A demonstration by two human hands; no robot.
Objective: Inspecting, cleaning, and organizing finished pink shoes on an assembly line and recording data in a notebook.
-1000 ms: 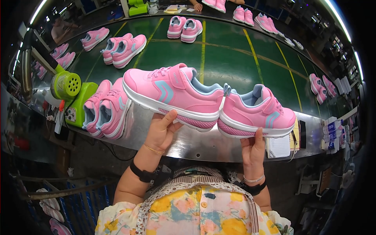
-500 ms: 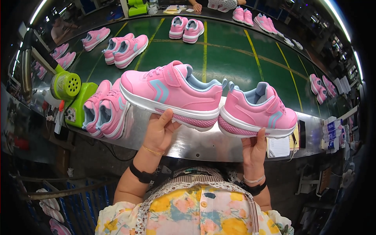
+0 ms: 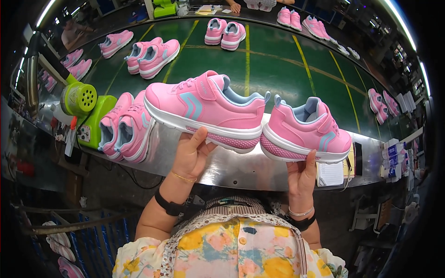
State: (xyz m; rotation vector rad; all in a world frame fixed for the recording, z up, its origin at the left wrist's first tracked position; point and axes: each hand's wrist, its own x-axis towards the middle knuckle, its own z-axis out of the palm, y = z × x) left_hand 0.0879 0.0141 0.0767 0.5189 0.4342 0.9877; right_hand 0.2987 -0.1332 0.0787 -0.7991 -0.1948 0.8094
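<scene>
Held up heel to heel, over the steel table [image 3: 241,172].
From here I see the left hand [image 3: 189,155] gripping the left-hand shoe [image 3: 227,116] from below, thumb on the sole's edge; the right hand [image 3: 302,178] grips the right-hand shoe [image 3: 301,132] likewise. Each lies just above its own hand, long axis sideways, toe outward; whether the heels touch, I can't tell.

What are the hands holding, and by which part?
The left hand holds the left pink shoe, and the right hand the right pink shoe, each from below, around the middle of its sole.
</scene>
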